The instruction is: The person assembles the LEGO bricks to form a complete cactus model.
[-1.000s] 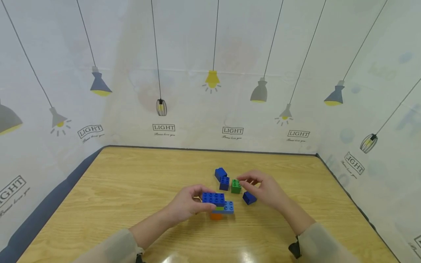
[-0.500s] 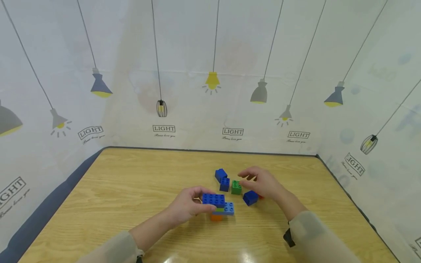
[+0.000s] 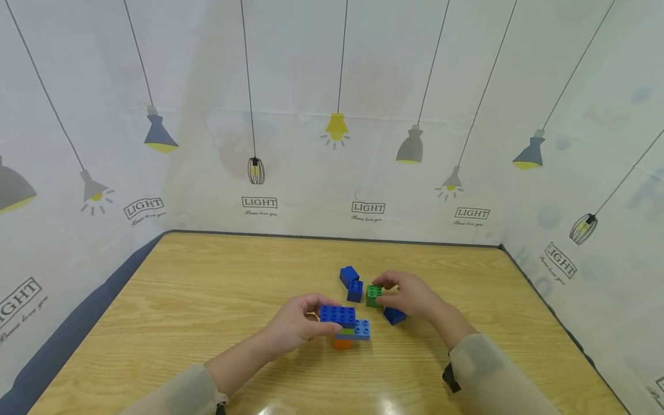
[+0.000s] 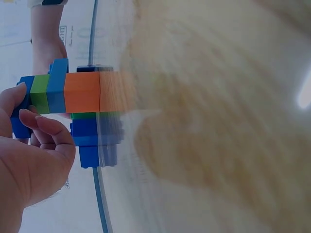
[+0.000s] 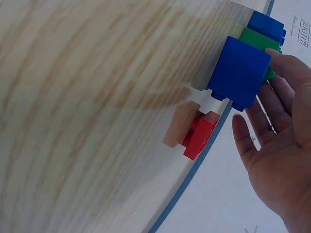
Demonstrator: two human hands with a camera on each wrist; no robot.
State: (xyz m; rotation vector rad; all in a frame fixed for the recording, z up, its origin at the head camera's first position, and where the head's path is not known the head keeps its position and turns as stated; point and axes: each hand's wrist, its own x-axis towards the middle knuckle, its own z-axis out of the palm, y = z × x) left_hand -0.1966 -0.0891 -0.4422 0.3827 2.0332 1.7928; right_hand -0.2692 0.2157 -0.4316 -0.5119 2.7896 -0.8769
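Note:
My left hand (image 3: 297, 325) pinches the long dark blue toy brick (image 3: 337, 314) that tops a small stack. Below it come a lime green brick (image 4: 40, 92), a light blue brick (image 3: 362, 329) jutting to the right, and an orange brick (image 4: 82, 92) standing on the table. At the green brick (image 3: 372, 295), my right hand (image 3: 412, 297) has its thumb at the near side and its index finger at the far side, pinching it. The green brick stands upright, studs up. A tipped dark blue brick (image 5: 240, 72) lies just below the right hand.
Two more dark blue bricks, one upright (image 3: 355, 291) and one tilted (image 3: 349, 276) behind it, sit left of the green brick. A red brick (image 5: 202, 136) lies beyond the tipped blue one. The wooden table (image 3: 218, 271) meets a wall covering printed with lamps (image 3: 336, 127).
My right hand has lifted slightly off the green brick, then come back down with its fingers round it. The left hand keeps its grip and the stack stays in place.

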